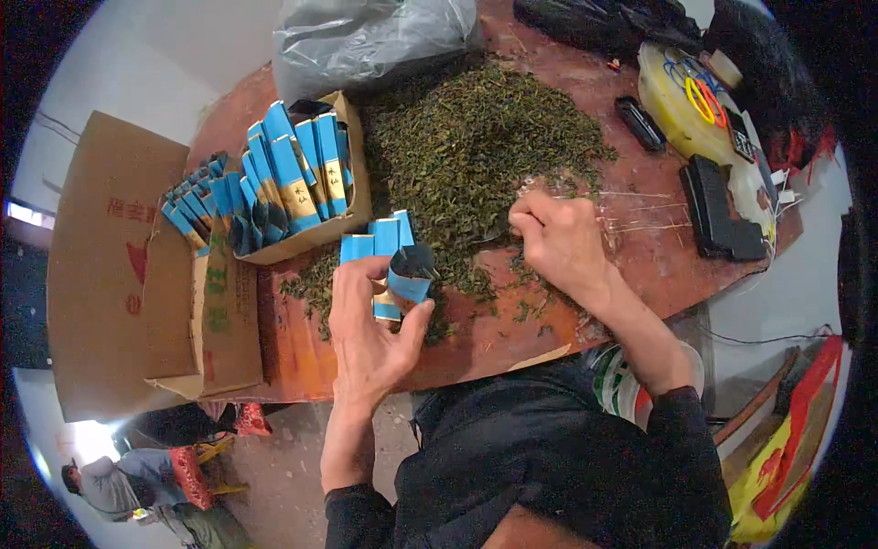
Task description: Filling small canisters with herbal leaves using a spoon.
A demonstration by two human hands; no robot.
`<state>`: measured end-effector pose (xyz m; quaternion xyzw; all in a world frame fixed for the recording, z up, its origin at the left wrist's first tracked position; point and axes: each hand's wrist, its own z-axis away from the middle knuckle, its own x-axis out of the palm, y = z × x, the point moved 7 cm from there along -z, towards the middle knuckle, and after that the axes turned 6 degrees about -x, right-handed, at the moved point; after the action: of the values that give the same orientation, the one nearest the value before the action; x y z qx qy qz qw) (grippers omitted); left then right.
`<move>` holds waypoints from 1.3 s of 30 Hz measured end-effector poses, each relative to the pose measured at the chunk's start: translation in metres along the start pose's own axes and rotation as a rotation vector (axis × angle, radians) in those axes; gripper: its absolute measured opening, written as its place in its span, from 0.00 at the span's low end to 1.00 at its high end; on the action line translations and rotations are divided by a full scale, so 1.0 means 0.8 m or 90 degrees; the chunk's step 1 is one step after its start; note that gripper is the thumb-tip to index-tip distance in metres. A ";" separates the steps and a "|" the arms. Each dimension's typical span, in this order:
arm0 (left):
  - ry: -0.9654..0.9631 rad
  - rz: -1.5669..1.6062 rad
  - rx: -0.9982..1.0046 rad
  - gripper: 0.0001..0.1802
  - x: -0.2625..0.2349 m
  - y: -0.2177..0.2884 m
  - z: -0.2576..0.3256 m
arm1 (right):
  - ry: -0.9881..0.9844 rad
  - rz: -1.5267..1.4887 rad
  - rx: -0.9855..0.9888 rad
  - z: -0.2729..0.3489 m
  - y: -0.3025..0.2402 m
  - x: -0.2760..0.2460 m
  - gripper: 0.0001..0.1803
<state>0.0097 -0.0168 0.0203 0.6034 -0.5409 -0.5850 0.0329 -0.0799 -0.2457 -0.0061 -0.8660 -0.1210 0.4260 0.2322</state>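
Note:
My left hand (366,343) is closed around an open blue and gold packet (409,282), its dark mouth facing up with tea leaves at the opening. Several more blue packets (358,247) are right behind and beside its fingers; whether it grips them too is unclear. At the near edge of a large heap of dry green tea leaves (494,128), my right hand (565,240) has its fingers curled together. A small greyish edge shows in the leaves by those fingertips, too little to name.
Left of the heap, a cardboard box (355,156) holds several upright blue and gold packets. Farther left stands a larger open carton (105,265). A grey plastic bag (375,41) lies behind. On the right are a black device (718,215) and a yellowish tray (668,87). A person sits lower left.

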 end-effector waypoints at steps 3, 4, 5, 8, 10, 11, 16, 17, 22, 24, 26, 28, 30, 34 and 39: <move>-0.003 0.004 0.012 0.26 0.003 0.001 -0.003 | 0.026 -0.026 -0.033 -0.004 0.000 0.008 0.02; -0.003 0.004 0.020 0.26 0.003 0.002 -0.004 | 0.028 -0.025 -0.032 -0.004 0.002 0.009 0.02; -0.003 0.004 0.023 0.26 0.004 0.002 -0.005 | 0.037 -0.043 -0.042 -0.004 0.002 0.008 0.01; 0.005 0.007 0.034 0.26 0.006 0.005 -0.009 | 0.055 -0.065 -0.068 -0.003 -0.001 0.001 0.01; 0.008 0.003 0.046 0.26 0.009 0.006 -0.011 | 0.064 -0.067 -0.082 -0.003 -0.001 -0.005 0.01; 0.007 0.003 0.049 0.26 0.011 0.008 -0.014 | 0.066 -0.073 -0.084 -0.002 0.001 -0.007 0.01; -0.010 0.055 0.060 0.29 0.020 0.027 -0.028 | 0.091 -0.099 -0.089 -0.007 0.006 -0.019 0.02; -0.010 0.057 0.064 0.29 0.023 0.029 -0.031 | 0.099 -0.098 -0.088 -0.009 0.005 -0.024 0.02; -0.017 0.025 0.053 0.28 0.041 0.029 -0.045 | 0.126 -0.087 -0.085 -0.013 0.007 -0.042 0.03; -0.026 0.028 0.050 0.29 0.048 0.031 -0.051 | 0.130 -0.083 -0.082 -0.016 0.010 -0.051 0.03; -0.035 0.033 0.045 0.30 0.056 0.033 -0.056 | 0.140 -0.073 -0.080 -0.019 0.011 -0.063 0.03; -0.022 0.013 0.062 0.32 0.059 0.034 -0.059 | 0.148 -0.068 -0.082 -0.025 0.007 -0.075 0.03; -0.020 0.005 0.082 0.32 0.063 0.034 -0.063 | 0.144 -0.079 -0.067 -0.030 0.006 -0.087 0.03; -0.022 0.016 0.095 0.32 0.074 0.028 -0.068 | 0.140 -0.061 -0.072 -0.038 0.001 -0.105 0.02; -0.021 0.005 0.095 0.31 0.077 0.027 -0.073 | 0.160 0.006 -0.147 -0.047 -0.019 -0.128 0.03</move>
<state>0.0229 -0.1029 0.0114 0.5921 -0.5860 -0.5529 -0.0188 -0.1122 -0.2855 0.0910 -0.9339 -0.1352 0.2988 0.1425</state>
